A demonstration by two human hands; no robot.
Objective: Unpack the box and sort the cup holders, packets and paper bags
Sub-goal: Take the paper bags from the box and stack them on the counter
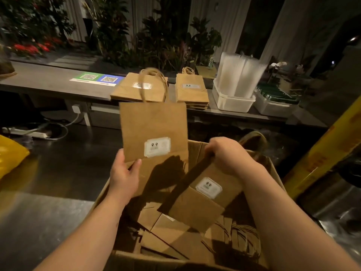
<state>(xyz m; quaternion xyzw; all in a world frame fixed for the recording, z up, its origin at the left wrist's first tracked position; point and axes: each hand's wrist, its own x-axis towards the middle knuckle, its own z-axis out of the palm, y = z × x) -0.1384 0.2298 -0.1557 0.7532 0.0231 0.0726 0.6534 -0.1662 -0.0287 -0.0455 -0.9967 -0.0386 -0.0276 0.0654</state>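
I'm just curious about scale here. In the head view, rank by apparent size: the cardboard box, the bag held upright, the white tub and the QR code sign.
1. cardboard box, nearest the camera.
2. upright bag in the left hand.
3. white tub and QR code sign: look alike, both farther off, so unranked.

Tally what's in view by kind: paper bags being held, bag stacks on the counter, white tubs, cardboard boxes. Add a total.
Held paper bags: 2, upright bag and tilted bag
Bag stacks: 2, left stack and right stack
White tubs: 2, left tub and right tub
Cardboard box: 1
Total: 7
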